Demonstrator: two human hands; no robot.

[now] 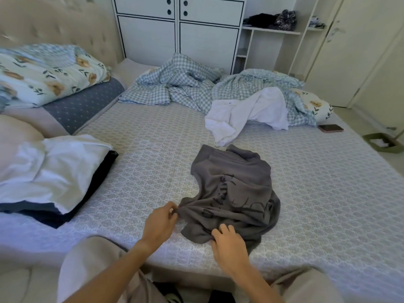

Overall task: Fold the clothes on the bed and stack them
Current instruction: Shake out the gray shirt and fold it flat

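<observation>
A crumpled grey T-shirt [234, 191] with a dark print lies on the patterned mattress [142, 154] near the front edge. My left hand [160, 224] pinches the shirt's left corner between thumb and fingers. My right hand [229, 243] grips a bunch of the shirt's near hem. A rumpled white garment [244, 114] lies farther back on the right. At the left sits a stack of folded clothes [52, 171], white on top with dark pieces beneath.
A bundled blue checked sheet [196, 84] lies across the far side of the bed. Floral pillows [48, 73] lean at the back left. A phone [330, 128] rests by the right edge. A white wardrobe [177, 29] stands behind the bed.
</observation>
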